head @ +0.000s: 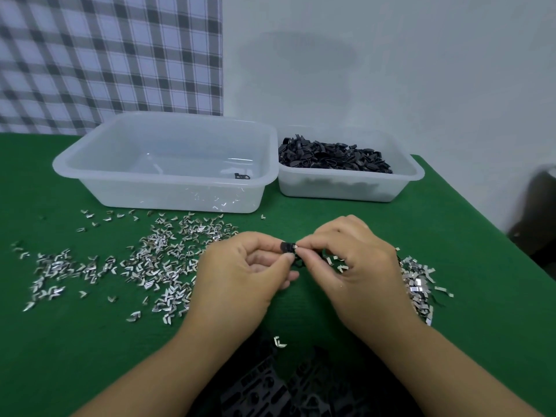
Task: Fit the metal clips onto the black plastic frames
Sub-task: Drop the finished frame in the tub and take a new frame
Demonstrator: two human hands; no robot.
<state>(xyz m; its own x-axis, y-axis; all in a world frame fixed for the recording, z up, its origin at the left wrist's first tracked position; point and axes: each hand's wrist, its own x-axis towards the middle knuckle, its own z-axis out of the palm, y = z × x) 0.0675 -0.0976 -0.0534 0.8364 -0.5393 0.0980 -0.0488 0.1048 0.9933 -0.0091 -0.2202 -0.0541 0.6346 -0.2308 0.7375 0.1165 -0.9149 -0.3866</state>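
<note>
Hands (237, 275) (355, 266) pinch black frame (287, 247); clip (296, 245) barely shows

black frame (287, 247) mostly hidden between the pinching fingertips (307, 246)

We see a small hand-assembly workspace: a green cloth-covered table (75, 356) against a plain wall (391, 70), holding translucent plastic bins (168, 194) and scattered loose metal clips (156, 260).

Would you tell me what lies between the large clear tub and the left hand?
Scattered metal clips on green cloth fill that stretch from tub to left hand, shown in the head view.
</note>
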